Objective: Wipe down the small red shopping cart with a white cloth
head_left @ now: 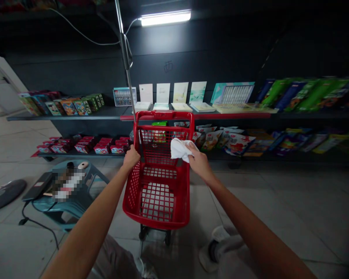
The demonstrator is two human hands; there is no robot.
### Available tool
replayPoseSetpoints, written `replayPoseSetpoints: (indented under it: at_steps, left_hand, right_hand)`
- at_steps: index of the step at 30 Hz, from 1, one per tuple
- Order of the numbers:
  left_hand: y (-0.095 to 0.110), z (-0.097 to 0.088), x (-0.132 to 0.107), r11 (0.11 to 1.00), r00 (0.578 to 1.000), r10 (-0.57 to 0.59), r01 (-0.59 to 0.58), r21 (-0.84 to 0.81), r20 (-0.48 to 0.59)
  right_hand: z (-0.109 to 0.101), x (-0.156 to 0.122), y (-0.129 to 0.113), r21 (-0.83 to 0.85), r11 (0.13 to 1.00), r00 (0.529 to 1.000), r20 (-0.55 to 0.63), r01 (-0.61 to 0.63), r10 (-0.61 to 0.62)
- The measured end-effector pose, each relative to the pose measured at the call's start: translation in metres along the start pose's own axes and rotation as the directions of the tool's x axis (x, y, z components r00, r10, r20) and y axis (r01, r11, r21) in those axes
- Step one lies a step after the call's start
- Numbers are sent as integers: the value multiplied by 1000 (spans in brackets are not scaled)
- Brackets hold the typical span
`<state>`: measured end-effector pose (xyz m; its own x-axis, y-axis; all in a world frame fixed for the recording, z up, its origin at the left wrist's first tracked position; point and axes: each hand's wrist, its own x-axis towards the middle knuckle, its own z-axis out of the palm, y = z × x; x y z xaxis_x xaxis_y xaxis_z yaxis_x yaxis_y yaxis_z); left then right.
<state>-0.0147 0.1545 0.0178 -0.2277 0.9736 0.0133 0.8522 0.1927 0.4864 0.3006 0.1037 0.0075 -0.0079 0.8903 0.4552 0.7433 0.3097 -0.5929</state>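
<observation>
A red plastic shopping cart (155, 224) on small wheels stands before me, its basket facing up. My left hand (132, 158) is closed around the upper left side of the cart's frame. In my right hand (198, 159) is a folded white cloth (180, 150), gripped between thumb and fingers. The cloth is at the cart's upper right side, in front of the mesh back panel; whether it touches the plastic I cannot tell. The cart's handle (164, 115) rises above both hands, near the shelf edge.
Behind the cart, a dark shelf (101, 115) carries books (180, 95), boxes (69, 107) and green snack bags (305, 95). Lower down are red packs (103, 145) and snack bags (238, 143). A blue-grey stool (88, 164) with items stands left. A metal pole (125, 54) rises behind the cart.
</observation>
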Motion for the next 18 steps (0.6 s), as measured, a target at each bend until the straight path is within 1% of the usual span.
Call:
replayPoseSetpoints:
  at_steps: [1, 3, 4, 5, 7, 9, 10, 12, 14, 16, 18]
  left_hand:
    - [1, 1, -1, 1000, 1000, -3, 3, 0, -2]
    - [3, 2, -6, 1000, 1000, -3, 3, -1, -2]
    - [5, 2, -8, 1000, 1000, -2, 2, -2, 0]
    - [7, 3, -12, 1000, 1000, -4, 4, -4, 2]
    - [12, 3, -19, 1000, 1000, -9, 9, -13, 7]
    - [17, 4, -28, 1000, 1000, -15, 16, -23, 12]
    - [20, 4, -32, 999, 1000, -18, 19, -26, 14]
    - [24, 6, -39, 999, 1000, -23, 24, -27, 14]
    - [26, 9, -44, 999, 1000, -25, 26, -29, 9]
    - [27, 11, -45, 999, 1000, -20, 20, -30, 4]
    - [27, 12, -45, 999, 1000, -15, 15, -32, 3]
  right_hand:
    - [-1, 16, -1, 16, 1000, 999, -50, 9, -8]
    - [4, 46, -12, 39, 997, 988, -142, 66, -59]
    - [10, 59, -21, 42, 995, 983, -162, 95, -88]
    - [18, 72, -31, 36, 993, 982, -159, 112, -105]
    - [43, 92, -53, -4, 994, 988, -110, 107, -107]
    - [76, 107, -71, -83, 991, 992, -61, 108, -113]
    - [94, 111, -76, -130, 984, 991, -47, 120, -127]
    - [129, 111, -76, -212, 966, 987, -30, 147, -157]
    - [161, 102, -63, -245, 953, 984, 37, 179, -176]
    - [186, 83, -41, -217, 946, 962, 183, 240, -202]
    - [203, 61, -17, -182, 940, 925, 306, 288, -224]
